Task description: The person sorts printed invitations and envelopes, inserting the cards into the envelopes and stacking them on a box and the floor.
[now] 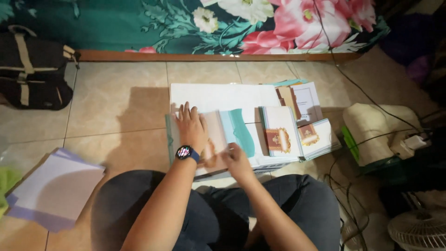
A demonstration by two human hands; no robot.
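Observation:
I sit cross-legged on a tiled floor. My left hand (189, 126), with a dark smartwatch on its wrist, lies flat with spread fingers on a pink and teal folded card (232, 130). My right hand (238, 160) pinches the card's lower edge with curled fingers. The card rests on a large white sheet (218, 95) on the floor. To the right lie stacks of white cards with red and gold emblems (280, 132), fanned toward another stack (316, 137).
A pile of pale purple sheets (53, 188) lies at the lower left. A black bag (32, 69) sits at the upper left. A floral bedspread (209, 23) hangs along the back. Cables, a spool of cream twine (371, 130) and a white fan (418, 230) crowd the right.

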